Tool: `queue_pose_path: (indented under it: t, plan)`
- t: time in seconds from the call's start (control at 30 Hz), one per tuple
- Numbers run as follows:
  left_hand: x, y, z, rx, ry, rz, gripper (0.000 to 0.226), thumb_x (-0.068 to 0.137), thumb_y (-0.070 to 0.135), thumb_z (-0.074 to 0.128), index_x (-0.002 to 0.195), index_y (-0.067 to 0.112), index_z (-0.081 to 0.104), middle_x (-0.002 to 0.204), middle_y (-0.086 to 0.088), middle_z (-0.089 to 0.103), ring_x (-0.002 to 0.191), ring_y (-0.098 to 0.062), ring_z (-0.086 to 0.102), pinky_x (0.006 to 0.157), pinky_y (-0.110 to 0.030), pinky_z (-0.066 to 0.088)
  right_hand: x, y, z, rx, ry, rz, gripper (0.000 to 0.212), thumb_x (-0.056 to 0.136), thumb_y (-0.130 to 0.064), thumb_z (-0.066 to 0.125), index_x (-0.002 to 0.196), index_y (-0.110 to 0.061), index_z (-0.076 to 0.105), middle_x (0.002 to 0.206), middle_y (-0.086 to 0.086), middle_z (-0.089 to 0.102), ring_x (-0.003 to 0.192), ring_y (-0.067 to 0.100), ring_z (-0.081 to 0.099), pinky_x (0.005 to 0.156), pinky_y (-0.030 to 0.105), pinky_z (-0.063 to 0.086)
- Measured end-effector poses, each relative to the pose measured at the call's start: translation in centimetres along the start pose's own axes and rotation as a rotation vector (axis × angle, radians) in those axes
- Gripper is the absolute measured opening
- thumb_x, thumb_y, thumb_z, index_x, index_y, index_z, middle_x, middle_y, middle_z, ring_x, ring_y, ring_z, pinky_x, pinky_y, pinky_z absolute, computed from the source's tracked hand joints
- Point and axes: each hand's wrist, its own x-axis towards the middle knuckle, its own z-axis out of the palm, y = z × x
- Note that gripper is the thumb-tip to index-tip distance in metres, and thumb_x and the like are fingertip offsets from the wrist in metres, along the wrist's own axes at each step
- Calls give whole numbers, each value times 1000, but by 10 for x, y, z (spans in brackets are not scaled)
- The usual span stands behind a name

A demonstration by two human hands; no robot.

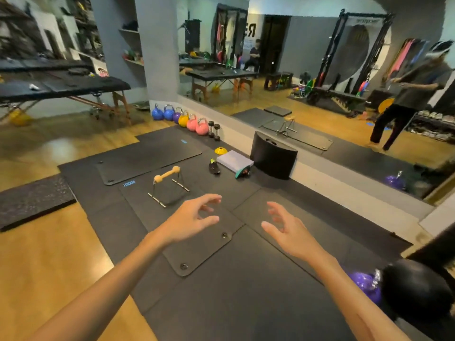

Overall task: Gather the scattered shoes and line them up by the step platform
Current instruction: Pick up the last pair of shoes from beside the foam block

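both the left hand (194,219) and right hand (286,228) are empty, fingers loosely spread. well ahead of them, a black shoe (214,166) and a teal-soled shoe (243,172) flank the step platform (234,160). walking over, a foot could catch the push-up bar (168,187) beyond the left hand.

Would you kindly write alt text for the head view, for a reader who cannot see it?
Two empty hands, left hand and right hand, reach out open over black mats. Ahead, a black shoe and a teal shoe lie beside a grey step platform by a mirror.

Two bare forearms, no sleeves in view, left hand (190,219), right hand (286,228), no rings
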Motion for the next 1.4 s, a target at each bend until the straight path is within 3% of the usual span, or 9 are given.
queue_pose_path:
  t: [0.2, 0.37, 0.47, 0.63, 0.87, 1.03, 1.17, 1.27, 1.4]
  plan:
    - [134, -76, -16, -25, -26, -68, 45, 89, 21, 67, 123, 42, 47, 125, 15, 58, 107, -4, 59, 85, -26, 54, 151, 53, 7, 8, -92, -10, 62, 93, -46, 56, 147, -37, 28, 146, -4, 43, 132, 9, 43, 102, 30, 42]
    - [252, -159, -32, -104, -38, -153, 63, 89, 19, 66, 132, 48, 32, 124, 14, 57, 103, -5, 62, 88, -36, 54, 277, 93, -1, -49, -176, 74, 65, 91, -50, 56, 147, -41, 25, 146, -7, 41, 130, 6, 43, 104, 30, 42]
    - [323, -189, -43, -119, -49, -193, 67, 89, 18, 66, 139, 41, 28, 123, 11, 58, 100, -8, 64, 90, -40, 52, 348, 103, -18, -69, -195, 104, 64, 92, -49, 55, 148, -41, 24, 148, -8, 39, 129, 4, 42, 105, 29, 40]
    - [437, -214, -53, -135, -97, -167, 64, 90, 19, 65, 134, 47, 29, 123, 7, 58, 99, -9, 63, 89, -36, 53, 450, 123, -40, -44, -126, 98, 63, 95, -44, 56, 149, -33, 27, 145, -17, 34, 129, 5, 41, 104, 31, 42]
    - [571, -278, -27, -110, -122, -221, 68, 91, 29, 61, 137, 60, 21, 124, 23, 54, 103, -2, 59, 93, -34, 51, 597, 216, -58, 21, -197, 89, 61, 92, -51, 55, 143, -49, 22, 141, -34, 23, 132, 1, 35, 103, 32, 43]
    - [675, -308, -19, -6, -97, -308, 74, 92, 23, 60, 140, 58, 15, 126, 16, 56, 101, -2, 60, 92, -25, 50, 724, 276, -72, 98, -244, 86, 64, 90, -53, 56, 144, -51, 21, 142, -30, 27, 127, -4, 38, 100, 26, 43]
    - [756, -320, -20, 43, -8, -356, 75, 92, 21, 60, 145, 50, 17, 125, 14, 56, 100, -5, 59, 76, -12, 46, 820, 295, -83, 85, -343, 42, 67, 91, -49, 58, 147, -43, 23, 141, -26, 29, 127, -1, 39, 102, 31, 45]
    - [800, -340, -15, 34, 50, -405, 74, 91, 19, 60, 146, 47, 18, 126, 13, 56, 97, -5, 58, 77, -17, 48, 886, 310, -87, 103, -374, 28, 66, 92, -42, 60, 149, -38, 26, 146, -17, 32, 122, 0, 43, 101, 29, 45]
    - [854, -388, -8, 35, -19, -492, 74, 93, 20, 60, 144, 47, 13, 128, 11, 55, 104, -6, 57, 86, -26, 50, 971, 337, -77, 112, -391, 135, 68, 93, -38, 60, 150, -39, 22, 153, -12, 29, 125, 4, 44, 99, 27, 44]
